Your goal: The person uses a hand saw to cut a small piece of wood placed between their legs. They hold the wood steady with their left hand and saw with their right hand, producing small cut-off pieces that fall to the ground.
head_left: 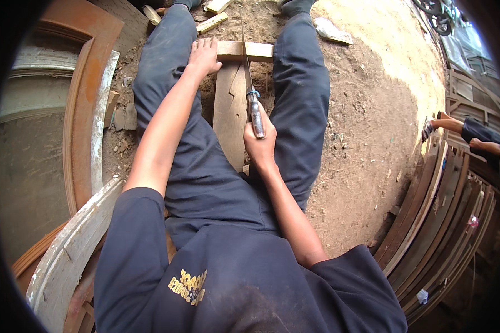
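Observation:
My left hand [204, 55] presses on the left end of a short pale wooden piece [261, 53], fingers over its top, beside my left leg. The piece lies crosswise between my legs over a long brown board [228, 122] beneath. My right hand [261, 136] grips the handle of a hand saw [248, 75], whose long thin blade points away from me, across the pale piece.
Wooden frames [72, 133] lean at my left. Wood offcuts [211, 22] and a white scrap [333, 30] lie on the dirt ground [361, 166]. Stacked planks [428, 216] stand at the right, near another person's bare legs [450, 125].

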Tool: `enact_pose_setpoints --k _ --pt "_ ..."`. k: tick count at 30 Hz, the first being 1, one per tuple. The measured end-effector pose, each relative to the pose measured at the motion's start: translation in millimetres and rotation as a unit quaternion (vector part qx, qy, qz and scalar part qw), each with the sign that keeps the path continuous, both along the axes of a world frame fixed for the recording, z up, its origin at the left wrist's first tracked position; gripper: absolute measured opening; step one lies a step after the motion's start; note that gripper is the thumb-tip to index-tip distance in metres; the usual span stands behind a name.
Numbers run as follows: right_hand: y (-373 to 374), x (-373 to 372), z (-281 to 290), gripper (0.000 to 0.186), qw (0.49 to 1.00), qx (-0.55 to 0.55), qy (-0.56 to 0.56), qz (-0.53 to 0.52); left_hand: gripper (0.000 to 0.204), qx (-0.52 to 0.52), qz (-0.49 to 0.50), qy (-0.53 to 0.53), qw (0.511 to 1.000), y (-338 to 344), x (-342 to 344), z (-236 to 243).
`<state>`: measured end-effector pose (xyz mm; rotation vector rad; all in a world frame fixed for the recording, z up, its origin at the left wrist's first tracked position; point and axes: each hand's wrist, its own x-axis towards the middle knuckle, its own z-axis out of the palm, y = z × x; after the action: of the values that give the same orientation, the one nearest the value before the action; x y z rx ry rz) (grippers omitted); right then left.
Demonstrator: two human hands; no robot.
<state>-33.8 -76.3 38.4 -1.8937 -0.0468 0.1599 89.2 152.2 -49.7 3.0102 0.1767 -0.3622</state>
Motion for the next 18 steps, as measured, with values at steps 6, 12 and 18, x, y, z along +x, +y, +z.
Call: enact_pose_setpoints --k 6,12,18 --pt "37.5 85.8 -9.6 0.01 0.999 0.004 0.046 -0.023 0.091 0.014 -0.016 -0.032 0.999 0.1 11.1 -4.4" --pt "-14.0 2.1 0.3 0.057 1.0 -0.011 -0.02 0.02 0.067 -0.282 0.049 0.084 0.955 0.3 -11.5 70.7" --pt "7.9 55.6 -4.2 0.043 0.999 0.031 0.019 0.008 0.032 -0.731 -0.198 0.215 0.616 -61.8 -142.5 247.9"
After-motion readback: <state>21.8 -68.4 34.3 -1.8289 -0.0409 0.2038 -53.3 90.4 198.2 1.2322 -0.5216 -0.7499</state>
